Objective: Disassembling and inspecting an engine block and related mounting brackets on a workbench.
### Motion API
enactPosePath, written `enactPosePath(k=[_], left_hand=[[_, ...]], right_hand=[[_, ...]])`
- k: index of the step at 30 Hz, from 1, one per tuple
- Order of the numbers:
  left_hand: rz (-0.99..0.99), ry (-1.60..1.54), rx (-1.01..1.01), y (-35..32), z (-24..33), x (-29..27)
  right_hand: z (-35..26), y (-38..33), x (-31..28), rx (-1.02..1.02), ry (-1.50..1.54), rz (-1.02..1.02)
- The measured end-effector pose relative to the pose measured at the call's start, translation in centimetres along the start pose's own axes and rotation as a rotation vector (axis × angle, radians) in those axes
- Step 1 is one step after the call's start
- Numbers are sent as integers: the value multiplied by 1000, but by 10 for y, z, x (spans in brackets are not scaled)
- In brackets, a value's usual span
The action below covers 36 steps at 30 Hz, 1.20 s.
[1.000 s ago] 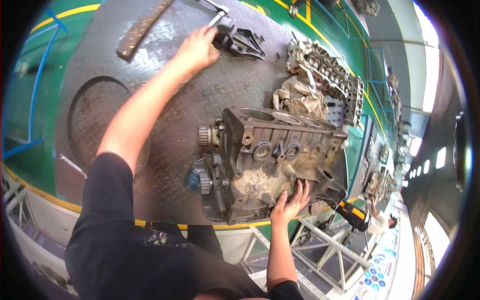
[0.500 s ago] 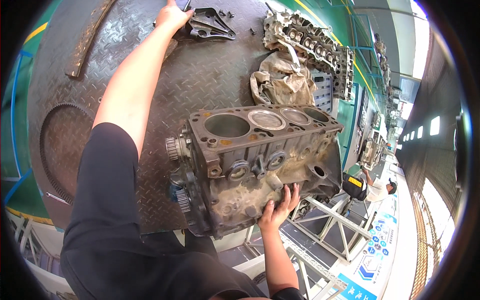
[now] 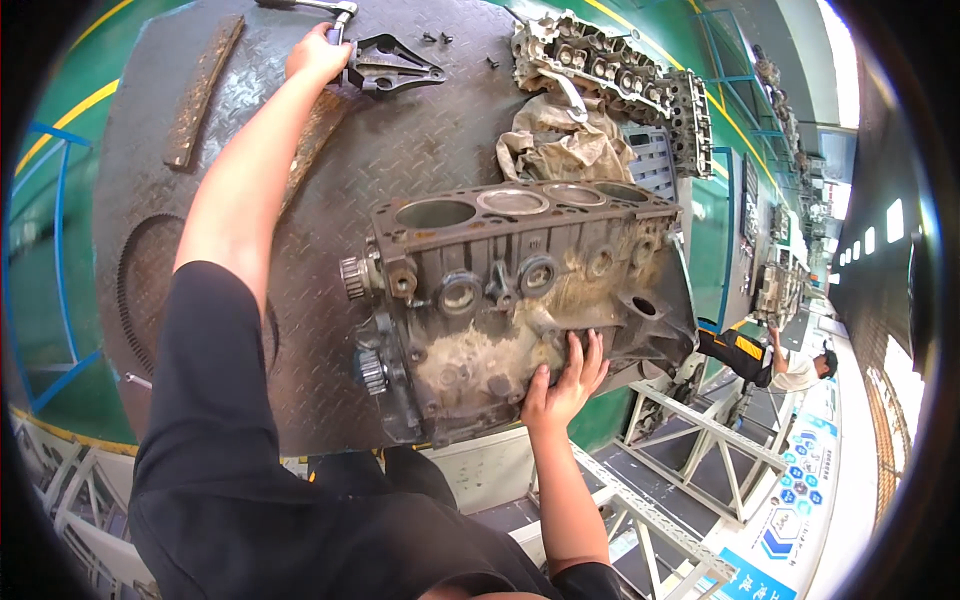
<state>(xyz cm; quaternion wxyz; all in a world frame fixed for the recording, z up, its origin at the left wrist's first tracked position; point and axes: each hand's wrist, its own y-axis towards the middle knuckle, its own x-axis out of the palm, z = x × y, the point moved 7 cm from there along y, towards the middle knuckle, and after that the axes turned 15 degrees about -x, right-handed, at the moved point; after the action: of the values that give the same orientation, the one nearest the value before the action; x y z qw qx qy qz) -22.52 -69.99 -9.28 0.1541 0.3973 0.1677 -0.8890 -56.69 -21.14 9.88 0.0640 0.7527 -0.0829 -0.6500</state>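
My left hand (image 3: 318, 58) reaches to the far side of the metal table, its fingers closed round the shaft of a ratchet wrench (image 3: 340, 12). Right beside that hand lies a black metal bracket (image 3: 392, 66), with small dark bolts (image 3: 430, 38) just past it. A large engine block (image 3: 520, 320) stands at the table's near edge, cylinder bores upward. Against its near side wall rests my right hand (image 3: 566, 385), fingers stretched out and holding nothing. Part of the wrench's shaft is hidden by my left fingers.
Wooden bars (image 3: 205, 95) and a toothed ring (image 3: 130, 290) lie on the left of the table (image 3: 420, 150). Beyond the block are a crumpled cloth (image 3: 565, 145) and a cylinder head (image 3: 600, 65). Another person (image 3: 800, 365) stands at far right.
More of the ratchet wrench now shows above my left hand, which has shifted slightly left and nearer. The view has tilted; my right hand stays on the engine block.
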Motion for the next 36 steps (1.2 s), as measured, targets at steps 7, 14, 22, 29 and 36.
enactPosePath(k=[7, 14, 22, 29, 36], left_hand=[[-80, -329, 3, -103, -52, -135], [-210, -780, -327, -278, -159, -282], [-84, -757, -479, -463, -165, -360], [-59, -863, -439, -548, -146, -308], [-29, -816, -335, -576, -115, -255]], right_hand=[[0, -7, -3, -31, -30, 77], [6, -13, -2, -46, 16, 142], [9, -15, -22, -119, 333, 295], [-57, -23, -54, -602, 793, 18], [-58, -11, -44, -711, 509, -125]])
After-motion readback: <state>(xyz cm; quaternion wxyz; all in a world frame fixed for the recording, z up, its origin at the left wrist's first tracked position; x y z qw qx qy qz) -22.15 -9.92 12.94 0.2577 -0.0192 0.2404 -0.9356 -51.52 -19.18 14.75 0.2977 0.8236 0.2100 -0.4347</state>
